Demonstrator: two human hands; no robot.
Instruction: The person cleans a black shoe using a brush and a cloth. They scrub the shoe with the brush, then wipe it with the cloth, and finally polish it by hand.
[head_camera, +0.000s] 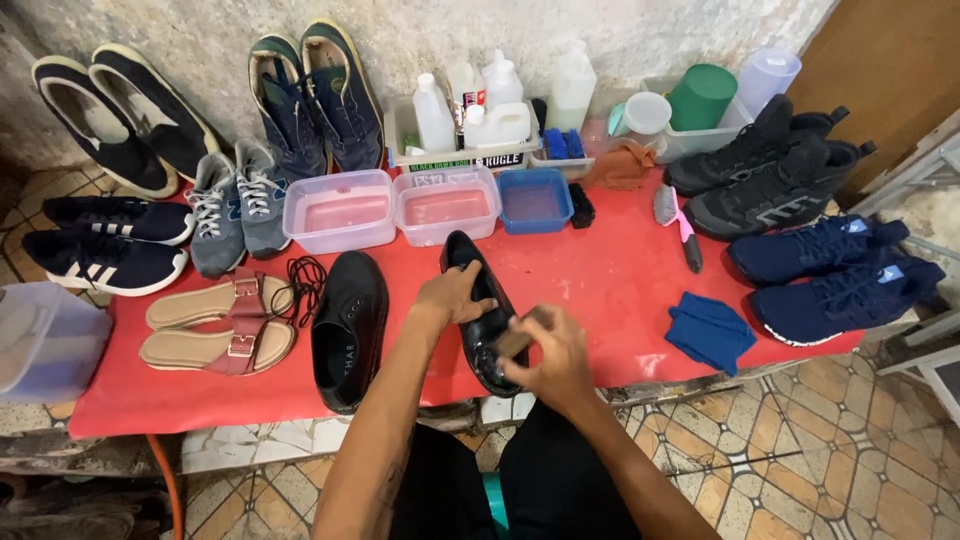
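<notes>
Red sheeting covers the low work table (600, 290), and a glossy black leather shoe (478, 310) lies near its front edge, toe toward the wall. The left hand (455, 293) rests flat on the shoe's upper, fingers curled over it to pin it down. The right hand (548, 358) is closed around a small brownish block (514, 338), apparently a brush or sponge, though blur hides which, pressed against the shoe's heel end. Judging by the shine, this shoe looks well along in its cleaning, with the heel area under work. Its mate (350, 325), a black shoe just to the left, looks duller and lies untouched, so it probably remains to be done. Two pink-tinted tubs (340, 210) and a blue tub (534, 200) hold liquid behind the shoes, with white bottles (470, 105) in a tray beyond. A pink-handled brush (680, 225) and a folded blue cloth (710, 330) lie idle to the right. Tan sandals (215, 325), grey sneakers (235, 205) and navy trainers (835, 275) wait around the edges.
</notes>
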